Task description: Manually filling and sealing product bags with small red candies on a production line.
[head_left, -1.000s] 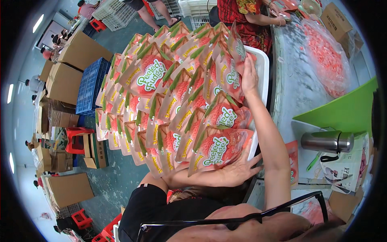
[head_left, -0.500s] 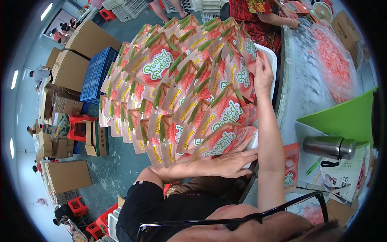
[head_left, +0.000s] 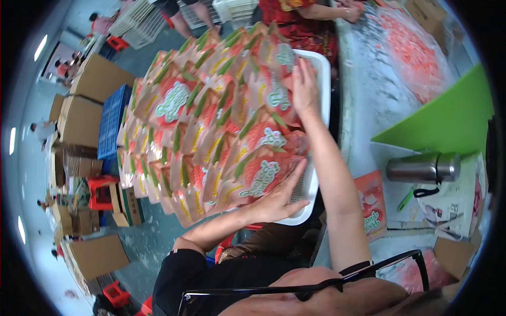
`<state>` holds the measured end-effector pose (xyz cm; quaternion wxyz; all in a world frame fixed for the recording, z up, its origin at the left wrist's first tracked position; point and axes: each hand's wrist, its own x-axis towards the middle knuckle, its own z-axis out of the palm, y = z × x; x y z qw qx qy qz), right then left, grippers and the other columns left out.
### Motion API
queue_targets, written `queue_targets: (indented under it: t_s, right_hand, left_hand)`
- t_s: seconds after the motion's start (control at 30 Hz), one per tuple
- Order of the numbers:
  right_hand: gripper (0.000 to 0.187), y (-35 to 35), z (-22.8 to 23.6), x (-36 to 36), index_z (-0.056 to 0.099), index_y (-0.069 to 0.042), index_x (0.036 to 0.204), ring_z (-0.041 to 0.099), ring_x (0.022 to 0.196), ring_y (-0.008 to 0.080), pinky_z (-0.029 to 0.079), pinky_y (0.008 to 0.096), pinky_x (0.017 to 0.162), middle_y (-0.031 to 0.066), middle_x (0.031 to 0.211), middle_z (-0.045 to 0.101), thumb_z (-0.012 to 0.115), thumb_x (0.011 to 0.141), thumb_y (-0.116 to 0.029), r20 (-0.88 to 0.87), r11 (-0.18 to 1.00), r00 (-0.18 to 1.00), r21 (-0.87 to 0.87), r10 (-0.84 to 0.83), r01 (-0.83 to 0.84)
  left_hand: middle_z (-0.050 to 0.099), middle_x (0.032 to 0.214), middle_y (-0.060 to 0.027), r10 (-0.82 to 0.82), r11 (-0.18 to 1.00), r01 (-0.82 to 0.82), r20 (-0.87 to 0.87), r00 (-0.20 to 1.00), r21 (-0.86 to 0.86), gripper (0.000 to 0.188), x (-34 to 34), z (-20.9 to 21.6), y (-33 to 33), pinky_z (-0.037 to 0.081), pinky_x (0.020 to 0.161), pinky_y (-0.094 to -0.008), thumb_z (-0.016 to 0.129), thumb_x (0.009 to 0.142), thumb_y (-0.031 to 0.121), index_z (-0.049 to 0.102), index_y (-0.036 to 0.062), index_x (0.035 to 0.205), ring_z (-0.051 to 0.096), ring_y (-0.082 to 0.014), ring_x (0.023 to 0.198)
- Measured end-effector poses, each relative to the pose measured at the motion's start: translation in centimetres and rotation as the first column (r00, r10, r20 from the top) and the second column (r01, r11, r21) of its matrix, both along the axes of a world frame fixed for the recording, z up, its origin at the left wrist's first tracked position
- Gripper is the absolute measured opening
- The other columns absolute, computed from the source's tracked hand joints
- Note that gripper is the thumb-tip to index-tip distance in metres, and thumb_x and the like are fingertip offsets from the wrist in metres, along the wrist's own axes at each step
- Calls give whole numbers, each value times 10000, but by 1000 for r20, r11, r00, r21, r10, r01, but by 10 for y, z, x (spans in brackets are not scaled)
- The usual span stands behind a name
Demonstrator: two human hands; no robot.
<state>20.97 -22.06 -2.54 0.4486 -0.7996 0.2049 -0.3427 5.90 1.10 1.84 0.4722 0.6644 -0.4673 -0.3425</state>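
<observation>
Pouches (head_left: 174,100) touch the fingers (head_left: 300,75) of the right hand (head_left: 306,94), at left.

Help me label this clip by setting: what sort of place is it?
Probably a food-packing workshop: pink pouches crowd a white basket, a clear bag of loose pink pieces lies on the worktable, and cardboard boxes stand about the room.
</observation>
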Motion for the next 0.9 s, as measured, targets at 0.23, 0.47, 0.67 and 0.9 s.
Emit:
queue_targets:
  t_s: [0.23,0.47,0.67,0.9]
  right_hand:
    - [463,0,12,-6,617,40,1298,601,1213,415,481,473,1035,246,1296,639,632,998,-313,228,986,962,-44,-149,163]
    - [411,-5,12,0,640,15,1276,639,1135,417,498,458,1000,227,1207,681,597,1025,-308,183,989,972,38,-150,146]
    - [464,25,64,-29,561,-17,1428,585,1256,401,447,455,1085,221,1380,617,650,997,-163,374,976,927,-194,-22,101]
    - [728,119,211,-61,390,-79,1572,586,1292,279,515,354,1067,123,1508,523,658,898,-20,461,753,659,-607,594,-253]
  left_hand:
    - [22,1722,-239,195,947,-299,-527,827,-118,1042,-9,-16,-33,102,1278,-448,651,991,76,-160,122,1643,41,-331,1604]
    - [22,1728,-208,176,952,-272,-480,859,-138,1006,-2,-32,-42,89,1281,-441,617,992,18,-139,116,1647,64,-321,1602]
    - [139,1702,-225,220,949,-295,-436,873,-113,931,-15,-40,-37,118,1283,-423,674,980,122,31,32,1647,122,-290,1597]
    - [314,1617,-287,240,966,-256,-260,935,-31,854,-24,-31,-33,245,1247,-439,719,929,284,262,-35,1575,260,-383,1543]
